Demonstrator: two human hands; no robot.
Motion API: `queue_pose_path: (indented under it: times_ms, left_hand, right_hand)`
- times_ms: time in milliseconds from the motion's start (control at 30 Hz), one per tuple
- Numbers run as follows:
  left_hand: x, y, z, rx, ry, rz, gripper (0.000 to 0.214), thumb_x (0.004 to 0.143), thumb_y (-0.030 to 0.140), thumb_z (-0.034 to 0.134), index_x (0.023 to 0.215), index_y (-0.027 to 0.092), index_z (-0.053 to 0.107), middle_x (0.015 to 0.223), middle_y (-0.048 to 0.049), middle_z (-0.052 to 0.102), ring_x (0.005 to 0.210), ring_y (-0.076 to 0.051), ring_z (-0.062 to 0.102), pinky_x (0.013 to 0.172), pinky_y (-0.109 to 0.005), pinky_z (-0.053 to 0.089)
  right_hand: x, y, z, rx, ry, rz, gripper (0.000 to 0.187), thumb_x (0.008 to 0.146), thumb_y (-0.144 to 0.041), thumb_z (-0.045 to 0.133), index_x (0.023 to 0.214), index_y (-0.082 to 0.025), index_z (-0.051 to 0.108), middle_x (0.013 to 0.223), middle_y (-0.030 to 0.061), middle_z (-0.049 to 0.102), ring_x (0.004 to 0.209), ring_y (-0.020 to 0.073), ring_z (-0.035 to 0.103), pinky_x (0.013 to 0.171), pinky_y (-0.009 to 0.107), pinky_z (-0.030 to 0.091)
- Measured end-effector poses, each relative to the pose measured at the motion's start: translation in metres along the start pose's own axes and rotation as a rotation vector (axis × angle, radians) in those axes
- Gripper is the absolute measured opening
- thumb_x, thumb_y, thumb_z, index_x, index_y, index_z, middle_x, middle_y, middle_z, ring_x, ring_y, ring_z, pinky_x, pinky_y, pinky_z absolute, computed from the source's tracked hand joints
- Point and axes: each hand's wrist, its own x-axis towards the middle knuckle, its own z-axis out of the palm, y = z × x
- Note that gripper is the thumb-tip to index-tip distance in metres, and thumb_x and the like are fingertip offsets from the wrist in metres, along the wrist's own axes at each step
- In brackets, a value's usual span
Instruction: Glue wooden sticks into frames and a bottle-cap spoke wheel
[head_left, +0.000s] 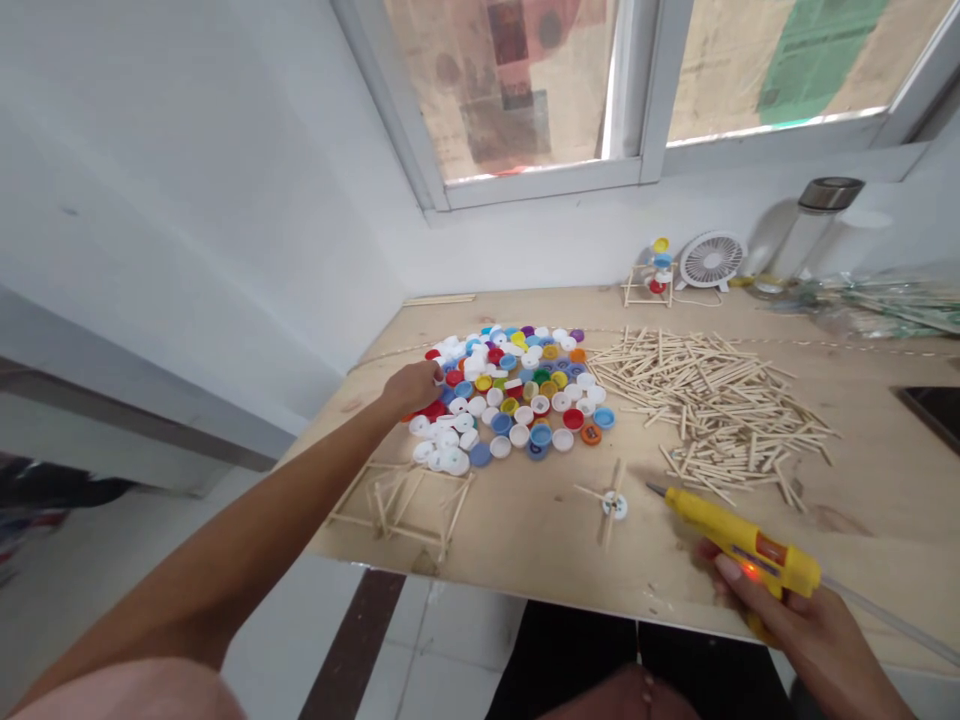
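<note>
My right hand (780,600) is wrapped round a yellow hot glue gun (720,525) with a small red light on, its nozzle pointing left over the table. My left hand (414,390) reaches to the left side of a spread of coloured bottle caps (520,435); its fingertips are among the caps, and whether they grip one is hidden. Left of the nozzle lies a white cap (615,507) with thin wooden sticks crossed over it. A frame of joined sticks (420,530) stands at the table's front left, below the caps.
A pile of short wooden sticks (720,400) covers the table's (525,530) right middle. Along the back stand a small stick-and-cap model (660,275), a white fan (712,260) and a glass bottle (795,235). Bagged sticks (885,300) lie at right, near a dark flat object (934,415).
</note>
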Motion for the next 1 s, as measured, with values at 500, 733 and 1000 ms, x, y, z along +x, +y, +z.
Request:
queue_pose_path:
  times_ms: [500,733,1000]
  left_hand:
    - [0.005,0.005,-0.018,-0.082,0.002,0.084,0.032,0.089,0.034,0.056,0.116,0.016,0.056,0.118,-0.0080,0.058,0.100,-0.021,0.060,0.083,-0.041,0.052]
    - [0.018,0.021,-0.013,-0.108,0.049,0.126,0.033,0.089,0.034,0.056,0.117,0.018,0.056,0.120,-0.0081,0.057,0.102,-0.021,0.059,0.084,-0.041,0.052]
    - [0.020,0.030,-0.014,-0.182,0.040,0.225,0.024,0.091,0.028,0.053,0.112,0.018,0.060,0.112,-0.0047,0.063,0.097,-0.018,0.062,0.083,-0.034,0.052]
  right_hand:
    - [0.000,0.003,0.002,0.028,0.009,0.015,0.040,0.067,-0.049,0.068,0.089,-0.016,0.075,0.091,0.0079,0.076,0.086,0.0276,0.071,0.070,0.026,0.059]
    - [0.001,0.006,0.000,0.017,-0.022,0.019,0.041,0.068,-0.052,0.067,0.089,-0.017,0.075,0.094,0.0073,0.076,0.085,0.0262,0.071,0.070,0.024,0.058]
    - [0.004,0.017,0.002,0.061,-0.015,0.061,0.041,0.067,-0.050,0.068,0.091,-0.017,0.073,0.095,0.0098,0.075,0.090,0.0290,0.070,0.074,0.029,0.058]
